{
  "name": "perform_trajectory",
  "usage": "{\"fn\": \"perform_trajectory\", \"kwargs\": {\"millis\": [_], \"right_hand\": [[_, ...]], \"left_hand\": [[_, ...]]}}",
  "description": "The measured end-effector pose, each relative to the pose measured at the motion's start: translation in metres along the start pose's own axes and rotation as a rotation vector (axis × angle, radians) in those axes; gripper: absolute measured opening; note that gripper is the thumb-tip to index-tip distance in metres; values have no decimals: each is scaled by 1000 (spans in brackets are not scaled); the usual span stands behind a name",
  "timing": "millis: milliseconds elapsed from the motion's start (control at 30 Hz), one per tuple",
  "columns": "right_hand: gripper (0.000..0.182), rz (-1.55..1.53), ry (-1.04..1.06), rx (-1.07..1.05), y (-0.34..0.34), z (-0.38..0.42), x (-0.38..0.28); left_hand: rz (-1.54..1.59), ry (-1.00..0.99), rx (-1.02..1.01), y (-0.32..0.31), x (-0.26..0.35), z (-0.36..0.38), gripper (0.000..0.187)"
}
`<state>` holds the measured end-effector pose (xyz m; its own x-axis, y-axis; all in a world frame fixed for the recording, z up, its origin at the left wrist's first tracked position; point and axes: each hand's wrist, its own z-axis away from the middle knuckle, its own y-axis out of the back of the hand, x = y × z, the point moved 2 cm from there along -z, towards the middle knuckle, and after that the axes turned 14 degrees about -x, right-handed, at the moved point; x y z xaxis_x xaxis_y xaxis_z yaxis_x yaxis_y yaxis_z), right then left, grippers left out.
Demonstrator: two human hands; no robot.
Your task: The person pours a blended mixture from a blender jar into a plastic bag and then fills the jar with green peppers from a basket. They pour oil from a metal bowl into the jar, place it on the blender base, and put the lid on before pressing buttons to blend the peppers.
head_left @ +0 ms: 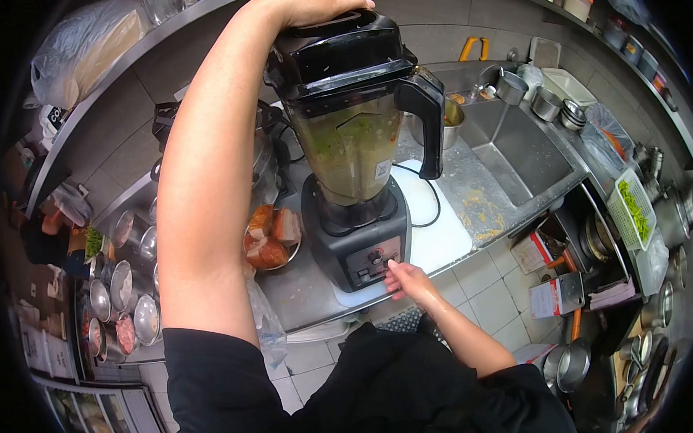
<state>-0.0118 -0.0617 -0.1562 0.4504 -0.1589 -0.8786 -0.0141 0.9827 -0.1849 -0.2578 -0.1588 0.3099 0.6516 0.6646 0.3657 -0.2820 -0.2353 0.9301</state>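
Observation:
A blender (352, 151) stands on the counter, its clear jar partly filled with a cloudy yellow-green mixture with green bits. My left hand (316, 5) lies over the top of the black lid (341, 52), palm down, with a finger stretched out to the right. Low on the grey base (347, 235), my right hand (411, 283) pinches a control knob (391, 264) at the right of the front panel. The jar's black handle (427, 122) points right, held by neither hand. Left of the base, a metal bowl holds chunks of reddish-brown meat (269, 242), partly behind my left forearm.
Under the blender lies a white cutting board (438, 228), crossed by a black cord. A steel sink (512, 150) is at the right, with pots behind it. Several metal bowls (121, 285) stand at the left. A basket of green vegetables (630, 210) sits far right. Another person (46, 235) is at far left.

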Motion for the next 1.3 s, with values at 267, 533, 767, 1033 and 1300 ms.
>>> {"fn": "perform_trajectory", "kwargs": {"millis": [267,533,767,1033,1300], "right_hand": [[51,8,10,4,0,0,1],[44,23,11,-36,3,-1,5],[46,31,19,-35,2,0,3],[56,-9,0,-9,0,3,-3],[54,-10,-9,0,1,0,0]], "left_hand": [[41,8,22,-3,0,3,65],[-182,81,-126,11,9,10,74],[-169,40,-154,12,12,17,74],[-28,13,11,1,-2,-3,68],[-139,108,-139,11,11,14,73]]}}
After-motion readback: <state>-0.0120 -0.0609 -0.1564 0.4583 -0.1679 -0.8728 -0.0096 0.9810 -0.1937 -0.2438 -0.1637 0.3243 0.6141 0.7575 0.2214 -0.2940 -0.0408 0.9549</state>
